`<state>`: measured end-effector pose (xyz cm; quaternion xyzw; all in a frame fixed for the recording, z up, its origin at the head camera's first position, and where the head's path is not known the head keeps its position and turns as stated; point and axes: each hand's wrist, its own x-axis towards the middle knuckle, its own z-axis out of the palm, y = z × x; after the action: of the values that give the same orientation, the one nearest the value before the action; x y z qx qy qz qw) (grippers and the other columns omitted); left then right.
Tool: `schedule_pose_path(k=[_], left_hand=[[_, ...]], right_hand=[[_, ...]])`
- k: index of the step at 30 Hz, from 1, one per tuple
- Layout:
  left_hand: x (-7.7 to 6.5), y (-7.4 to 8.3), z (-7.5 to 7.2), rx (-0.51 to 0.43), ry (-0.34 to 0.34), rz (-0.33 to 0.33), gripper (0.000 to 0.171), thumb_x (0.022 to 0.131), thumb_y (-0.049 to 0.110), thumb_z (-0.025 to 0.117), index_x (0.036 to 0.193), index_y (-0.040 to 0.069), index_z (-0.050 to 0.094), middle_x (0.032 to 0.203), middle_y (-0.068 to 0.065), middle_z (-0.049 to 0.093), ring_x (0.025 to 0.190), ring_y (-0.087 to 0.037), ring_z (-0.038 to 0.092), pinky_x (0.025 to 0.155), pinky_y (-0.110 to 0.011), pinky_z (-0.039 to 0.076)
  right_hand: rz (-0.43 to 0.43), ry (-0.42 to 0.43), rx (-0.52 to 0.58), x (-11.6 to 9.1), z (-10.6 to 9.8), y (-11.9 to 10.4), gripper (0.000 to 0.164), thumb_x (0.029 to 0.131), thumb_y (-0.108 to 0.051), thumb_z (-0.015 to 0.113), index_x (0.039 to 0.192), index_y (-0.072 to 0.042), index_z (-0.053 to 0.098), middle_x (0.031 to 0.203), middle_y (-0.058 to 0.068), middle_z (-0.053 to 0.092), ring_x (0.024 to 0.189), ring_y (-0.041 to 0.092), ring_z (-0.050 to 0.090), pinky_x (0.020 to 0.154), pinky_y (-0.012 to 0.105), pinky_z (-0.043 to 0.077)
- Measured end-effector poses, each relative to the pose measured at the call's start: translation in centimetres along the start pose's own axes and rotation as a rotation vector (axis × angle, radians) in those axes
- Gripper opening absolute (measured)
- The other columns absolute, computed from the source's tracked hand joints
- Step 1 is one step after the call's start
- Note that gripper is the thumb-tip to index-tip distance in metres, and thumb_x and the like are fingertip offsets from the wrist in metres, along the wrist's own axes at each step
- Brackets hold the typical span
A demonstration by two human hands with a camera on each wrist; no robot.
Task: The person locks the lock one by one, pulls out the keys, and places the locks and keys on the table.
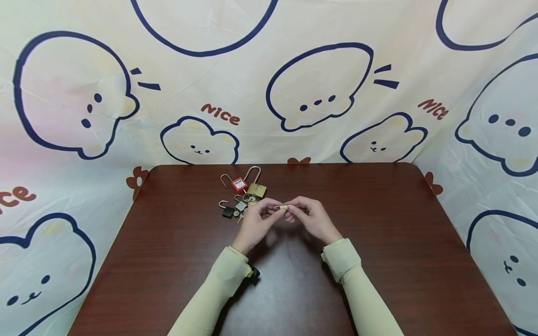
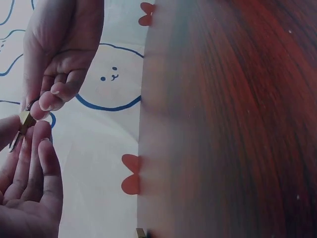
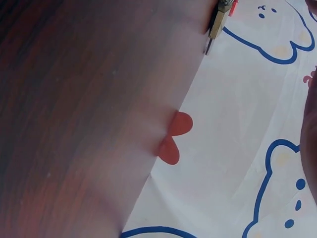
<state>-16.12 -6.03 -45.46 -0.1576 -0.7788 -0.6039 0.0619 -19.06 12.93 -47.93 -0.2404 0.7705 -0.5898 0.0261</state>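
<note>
A small brass padlock (image 1: 283, 206) is held up between both hands above the table. My left hand (image 1: 257, 223) pinches its body between thumb and fingers; in the left wrist view the shackle (image 2: 13, 144) points towards that hand's side. My right hand (image 1: 313, 219) pinches a small dark metal piece (image 2: 33, 103), which looks like a key, at the padlock's opposite end. Fingertips hide most of this piece. The right wrist view catches only a blurred edge of the right hand (image 3: 310, 134), at its right border.
Left of the hands lie a red padlock (image 1: 239, 185), a large brass padlock (image 1: 257, 190), a black padlock (image 1: 228, 212), a grey padlock (image 1: 241, 206) and some small keys (image 1: 240, 218). The brown table (image 1: 168, 261) meets a printed cloth (image 1: 260, 93) at its far edge.
</note>
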Motion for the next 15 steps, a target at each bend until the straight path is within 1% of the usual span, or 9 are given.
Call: schedule_pose_path(k=[3, 6, 10, 12, 15], left_hand=[[0.1, 0.1, 0.2, 0.020, 0.010, 0.032, 0.013, 0.086, 0.008, 0.073, 0.096, 0.000, 0.070, 0.084, -0.019, 0.072, 0.074, -0.024, 0.066, 0.067, -0.045, 0.057], [0.1, 0.2, 0.2, 0.028, 0.021, 0.048, 0.012, 0.085, 0.007, 0.073, 0.094, 0.000, 0.070, 0.082, -0.019, 0.073, 0.072, -0.027, 0.066, 0.065, -0.041, 0.057], [-0.1, 0.2, 0.1, 0.032, -0.002, 0.028, 0.012, 0.086, 0.008, 0.073, 0.095, 0.001, 0.071, 0.082, -0.019, 0.073, 0.073, -0.032, 0.067, 0.063, -0.029, 0.055], [0.0, 0.2, -0.1, 0.015, -0.009, 0.011, 0.013, 0.087, 0.009, 0.072, 0.097, 0.000, 0.070, 0.084, -0.021, 0.073, 0.076, -0.035, 0.068, 0.064, -0.025, 0.055], [0.1, 0.1, -0.8, -0.010, 0.010, -0.010, 0.014, 0.089, 0.008, 0.070, 0.100, -0.001, 0.069, 0.087, -0.023, 0.073, 0.078, -0.030, 0.069, 0.067, -0.023, 0.055]], right_hand=[[-0.013, 0.016, -0.012, 0.0, -0.1, 0.1, 0.013, 0.097, -0.016, 0.059, 0.099, -0.008, 0.070, 0.084, 0.015, 0.073, 0.071, 0.017, 0.069, 0.068, 0.057, 0.058], [-0.014, 0.025, -0.030, 0.0, -0.1, 0.2, 0.012, 0.097, -0.015, 0.060, 0.099, -0.010, 0.070, 0.084, 0.013, 0.073, 0.071, 0.015, 0.069, 0.068, 0.057, 0.058], [-0.001, 0.016, -0.047, -0.2, -0.3, 0.4, 0.012, 0.097, -0.017, 0.061, 0.101, -0.011, 0.071, 0.085, 0.011, 0.074, 0.072, 0.014, 0.069, 0.069, 0.056, 0.059], [0.004, 0.018, -0.054, -0.2, -0.8, 0.6, 0.014, 0.097, -0.018, 0.061, 0.103, -0.012, 0.071, 0.086, 0.011, 0.074, 0.073, 0.015, 0.069, 0.069, 0.053, 0.060], [0.007, 0.054, -0.038, -0.3, -1.9, 0.5, 0.015, 0.097, -0.015, 0.060, 0.106, -0.009, 0.071, 0.086, 0.015, 0.073, 0.074, 0.020, 0.070, 0.070, 0.049, 0.061]])
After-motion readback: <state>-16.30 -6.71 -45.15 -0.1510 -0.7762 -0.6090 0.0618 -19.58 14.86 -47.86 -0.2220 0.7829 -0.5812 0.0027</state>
